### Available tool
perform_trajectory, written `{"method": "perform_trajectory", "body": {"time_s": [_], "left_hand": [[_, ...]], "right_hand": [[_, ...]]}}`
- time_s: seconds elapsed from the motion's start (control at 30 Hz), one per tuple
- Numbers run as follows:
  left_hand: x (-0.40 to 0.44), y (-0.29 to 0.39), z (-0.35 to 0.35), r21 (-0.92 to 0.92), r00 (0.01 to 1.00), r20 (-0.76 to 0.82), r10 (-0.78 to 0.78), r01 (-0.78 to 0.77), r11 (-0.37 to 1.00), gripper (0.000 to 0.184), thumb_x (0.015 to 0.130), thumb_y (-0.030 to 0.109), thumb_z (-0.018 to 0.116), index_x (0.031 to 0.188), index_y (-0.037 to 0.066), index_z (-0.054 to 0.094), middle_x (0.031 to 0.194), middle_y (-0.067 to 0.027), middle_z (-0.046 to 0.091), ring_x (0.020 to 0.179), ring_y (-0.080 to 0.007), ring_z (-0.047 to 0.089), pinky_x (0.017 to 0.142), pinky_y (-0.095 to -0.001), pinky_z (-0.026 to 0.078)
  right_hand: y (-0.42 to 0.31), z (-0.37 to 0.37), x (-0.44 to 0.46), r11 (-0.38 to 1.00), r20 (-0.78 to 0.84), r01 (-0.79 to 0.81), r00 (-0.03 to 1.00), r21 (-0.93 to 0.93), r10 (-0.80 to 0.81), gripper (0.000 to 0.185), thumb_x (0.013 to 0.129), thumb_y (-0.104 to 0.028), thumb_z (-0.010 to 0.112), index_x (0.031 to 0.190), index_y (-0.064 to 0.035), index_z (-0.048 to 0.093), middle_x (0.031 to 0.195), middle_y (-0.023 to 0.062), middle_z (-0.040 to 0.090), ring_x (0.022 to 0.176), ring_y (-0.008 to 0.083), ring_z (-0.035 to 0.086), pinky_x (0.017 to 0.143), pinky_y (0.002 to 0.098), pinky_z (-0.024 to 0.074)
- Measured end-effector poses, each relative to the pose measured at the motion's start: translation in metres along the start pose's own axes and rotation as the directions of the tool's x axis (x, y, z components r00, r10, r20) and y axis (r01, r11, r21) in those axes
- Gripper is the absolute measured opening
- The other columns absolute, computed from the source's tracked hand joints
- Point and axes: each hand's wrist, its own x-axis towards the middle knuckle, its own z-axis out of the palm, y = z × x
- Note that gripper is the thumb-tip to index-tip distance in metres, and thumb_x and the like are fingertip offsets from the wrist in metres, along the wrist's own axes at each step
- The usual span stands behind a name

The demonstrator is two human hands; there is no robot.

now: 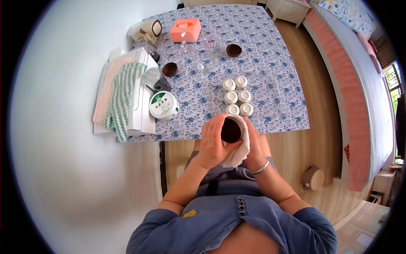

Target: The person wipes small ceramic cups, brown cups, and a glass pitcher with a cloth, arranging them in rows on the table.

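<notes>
Close to my body at the table's near edge, my left hand [211, 144] is wrapped round a dark brown cup [231, 130], its opening facing up toward me. A white cloth [239, 157] lies against the cup's right side and hangs below it. My right hand [253, 146], with a bracelet at the wrist, grips that cloth and presses it to the cup. Just beyond my hands stand several small white cups [231, 98], bottoms up in two columns. Two small brown bowls [233, 50] sit farther back, apart from each other.
Clear glassware [206, 64] stands mid-table, near a pink tissue box [185, 30]. On the left are a white round tub [164, 105], a dark jar [157, 79] and white boxes [141, 97] draped with a striped green cloth [122, 97]. A bed [351, 84] runs along the right.
</notes>
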Motion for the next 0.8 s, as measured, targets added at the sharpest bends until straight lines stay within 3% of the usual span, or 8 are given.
{"method": "perform_trajectory", "body": {"time_s": [0.1,0.17,0.27,0.43,0.57,0.63,0.7,0.8], "left_hand": [[0.008,0.001,-0.013,0.079,0.999,0.032,-0.004,0.002,0.997,0.082,0.059,0.014,0.078,0.125,-0.002,0.032,0.112,-0.0186,0.049,0.1,-0.0352,0.049,0.085,-0.0426,0.039],[0.013,0.006,-0.02,0.123,0.997,0.076,-0.008,-0.002,0.992,0.075,0.061,0.008,0.073,0.125,-0.002,0.034,0.113,-0.018,0.048,0.1,-0.0355,0.048,0.085,-0.0414,0.04],[0.011,0.011,-0.019,0.226,0.98,0.194,0.051,-0.096,0.97,0.072,0.059,-0.003,0.063,0.125,-0.001,0.035,0.111,-0.016,0.047,0.097,-0.0338,0.049,0.083,-0.0398,0.041],[0.005,0.017,-0.016,0.012,0.979,0.193,0.067,-0.07,0.997,0.076,0.056,-0.003,0.066,0.126,0.001,0.035,0.111,-0.0153,0.048,0.098,-0.0335,0.049,0.082,-0.0394,0.041],[0.001,0.012,-0.026,0.046,0.968,0.25,-0.017,0.006,0.999,0.09,0.051,0.007,0.075,0.129,0.003,0.029,0.111,-0.0153,0.05,0.101,-0.0332,0.049,0.086,-0.0396,0.039],[0.009,0.012,-0.036,-0.074,0.849,0.486,-0.209,0.278,0.958,0.094,0.052,0.016,0.078,0.13,0.002,0.027,0.109,-0.0172,0.051,0.102,-0.0321,0.05,0.085,-0.0387,0.04],[0.01,0.01,-0.041,-0.07,0.83,0.505,-0.238,0.315,0.947,0.095,0.057,0.024,0.079,0.131,0.003,0.024,0.105,-0.0189,0.053,0.098,-0.0341,0.052,0.081,-0.0366,0.042],[0.012,0.005,-0.044,-0.152,0.786,0.533,-0.315,0.455,0.878,0.092,0.059,0.028,0.081,0.13,0.001,0.029,0.1,-0.0143,0.057,0.086,-0.0238,0.058,0.076,-0.0321,0.046]], "right_hand": [[-0.019,0.004,0.001,0.97,-0.16,-0.176,0.966,0.168,0.203,0.035,0.094,-0.028,0.036,0.115,-0.0018,0.047,0.102,0.0059,0.055,0.092,0.014,0.054,0.08,0.0256,0.0438],[-0.018,-0.001,0.0,0.973,-0.111,-0.122,0.983,0.196,0.145,0.036,0.093,-0.027,0.039,0.118,-0.0018,0.045,0.105,0.0075,0.054,0.095,0.0129,0.052,0.082,0.0266,0.0429],[-0.005,0.0,-0.003,0.931,0.137,0.223,0.972,-0.288,-0.191,0.035,0.086,-0.011,0.055,0.118,-0.0019,0.044,0.105,0.0089,0.054,0.096,0.0101,0.049,0.082,0.0281,0.0431],[0.004,-0.008,0.001,0.951,0.08,0.007,0.997,-0.308,0.019,0.029,0.082,-0.01,0.058,0.108,-0.0001,0.048,0.092,0.0084,0.059,0.085,0.0149,0.056,0.073,0.0289,0.047],[-0.006,-0.008,-0.001,0.826,0.126,0.17,0.985,-0.537,-0.121,0.026,0.079,-0.008,0.059,0.102,-0.0013,0.049,0.089,0.0142,0.06,0.082,0.0197,0.06,0.07,0.0304,0.0473],[-0.018,-0.013,-0.002,0.724,0.224,0.151,0.975,-0.673,0.005,0.026,0.078,-0.009,0.059,0.101,-0.0023,0.049,0.09,0.0163,0.059,0.079,0.0256,0.062,0.068,0.0335,0.048],[-0.021,-0.011,-0.006,0.604,0.264,0.285,0.956,-0.744,-0.126,0.027,0.077,-0.009,0.06,0.101,-0.0036,0.05,0.09,0.0184,0.059,0.078,0.0331,0.061,0.066,0.0364,0.0483],[-0.013,-0.012,-0.007,0.474,0.41,0.466,0.885,-0.747,-0.223,0.028,0.075,-0.011,0.062,0.1,-0.0062,0.051,0.083,0.0158,0.059,0.076,0.0357,0.058,0.063,0.039,0.0475]]}}
